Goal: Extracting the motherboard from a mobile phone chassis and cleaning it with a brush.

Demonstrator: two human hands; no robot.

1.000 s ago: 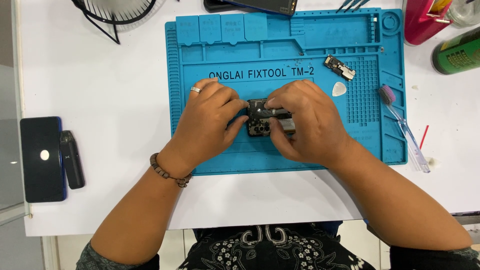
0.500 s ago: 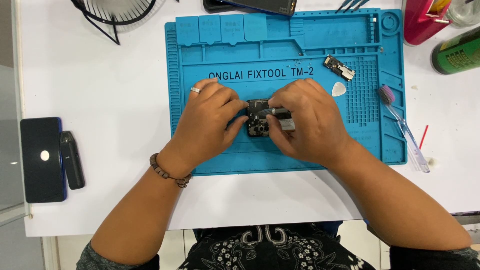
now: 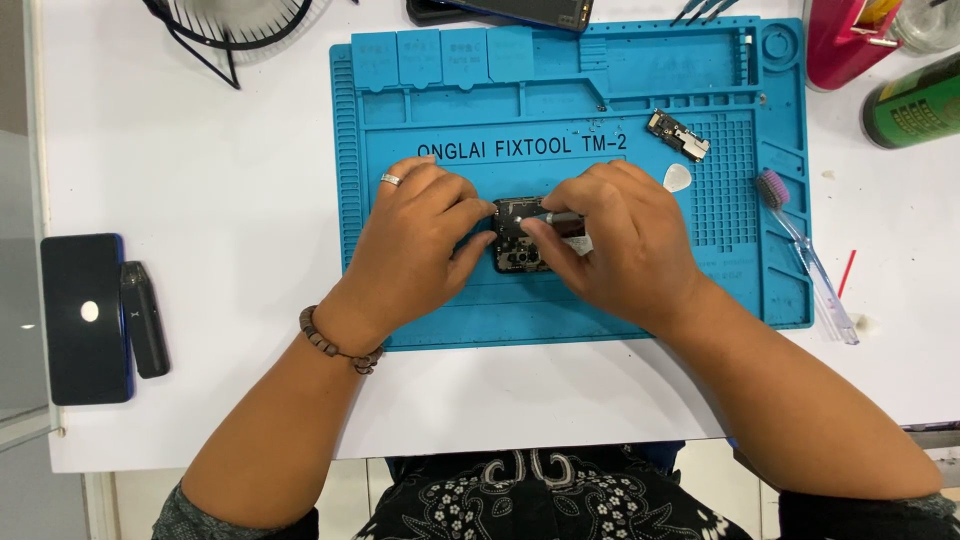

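A small dark circuit board [image 3: 518, 240] lies in the middle of a blue work mat [image 3: 450, 110]. My left hand [image 3: 415, 245], with a ring on one finger and a bead bracelet at the wrist, pinches the board's left side. My right hand [image 3: 625, 245] grips a thin dark tool with a metal tip [image 3: 556, 216] and presses that tip onto the top of the board. Both hands cover much of the board and the tool.
On the mat lie a small board part [image 3: 677, 133] and a white pick [image 3: 677, 179]. A brush [image 3: 805, 250] rests at the mat's right edge. A black phone [image 3: 85, 318] and a dark slim device [image 3: 145, 318] sit left. Red cup [image 3: 845, 40] and green can [image 3: 915, 100] stand back right.
The hands stay on the board. My right hand's fingers have shifted slightly with the tool; nothing else has moved.
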